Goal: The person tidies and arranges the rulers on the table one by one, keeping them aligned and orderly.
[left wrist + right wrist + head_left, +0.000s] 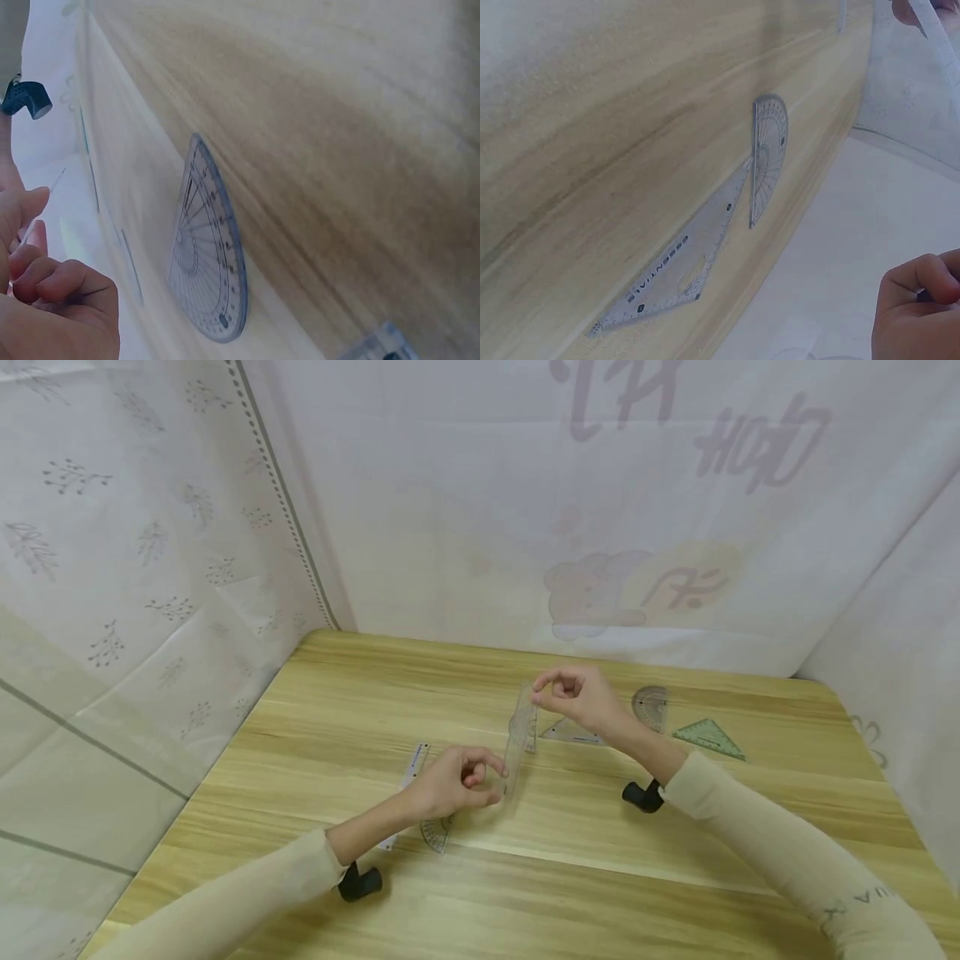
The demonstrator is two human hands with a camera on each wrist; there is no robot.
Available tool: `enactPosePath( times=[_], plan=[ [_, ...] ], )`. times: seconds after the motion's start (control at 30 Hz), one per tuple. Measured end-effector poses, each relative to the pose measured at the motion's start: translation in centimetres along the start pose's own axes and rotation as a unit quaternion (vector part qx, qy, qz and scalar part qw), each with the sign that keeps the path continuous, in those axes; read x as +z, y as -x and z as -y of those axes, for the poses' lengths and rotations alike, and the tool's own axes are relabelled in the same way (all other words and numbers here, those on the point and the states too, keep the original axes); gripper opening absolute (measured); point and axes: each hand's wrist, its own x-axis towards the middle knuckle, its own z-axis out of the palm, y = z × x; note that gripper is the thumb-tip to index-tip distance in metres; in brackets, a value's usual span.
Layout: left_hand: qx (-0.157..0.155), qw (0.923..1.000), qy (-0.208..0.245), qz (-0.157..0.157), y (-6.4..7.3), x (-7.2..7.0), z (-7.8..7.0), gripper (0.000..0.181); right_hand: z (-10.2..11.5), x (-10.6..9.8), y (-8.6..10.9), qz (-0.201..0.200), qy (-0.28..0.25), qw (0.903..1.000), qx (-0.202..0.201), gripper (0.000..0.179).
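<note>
Clear ruler (514, 756) is up over the middle of the table (585, 877) in the head view, left hand (455, 781) pinching the near end, right hand (581, 697) pinching the end toward the far edge. Looks like the hold-it-up step to me; lowering it would probably call for keeping both ends even. Left wrist: ruler's edge-on, a protractor (210, 255) lies below. Right wrist: set square (664, 274) lies flat, right pinch cut off.

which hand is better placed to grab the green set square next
Probably the right hand: the green set square lies on its side of the table, while the left hand is farther away. Both hold the clear ruler, so the right would release first.
</note>
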Motion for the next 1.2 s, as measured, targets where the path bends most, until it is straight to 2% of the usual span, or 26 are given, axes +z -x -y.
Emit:
enactPosePath(
  times=[0.2,0.43,0.87,1.03,1.2],
  plan=[
    [0.009,0.9999,-0.004,0.007,0.5,0.5,0.0,0.024,-0.1,0.3,0.9,-0.007,0.018,0.9998,0.008,0.015],
    [0.034,0.9993,-0.007,0.015,1.0,0.6,0.3,0.024,-0.2,0.7,1.1,0.001,0.033,0.9995,-0.003,0.014],
    [0.018,0.9997,0.005,0.016,2.3,0.1,0.5,0.023,-0.3,2.0,0.5,0.004,0.042,0.9991,0.008,0.012],
    [-0.001,0.9998,0.012,0.016,3.3,-0.9,0.5,0.025,-0.2,3.0,-0.2,0.003,0.047,0.9988,0.013,0.016],
    [-0.021,0.9997,-0.006,0.006,4.4,-2.2,0.8,0.027,0.1,4.4,-1.3,0.007,0.050,0.9986,0.017,0.015]
  ],
)
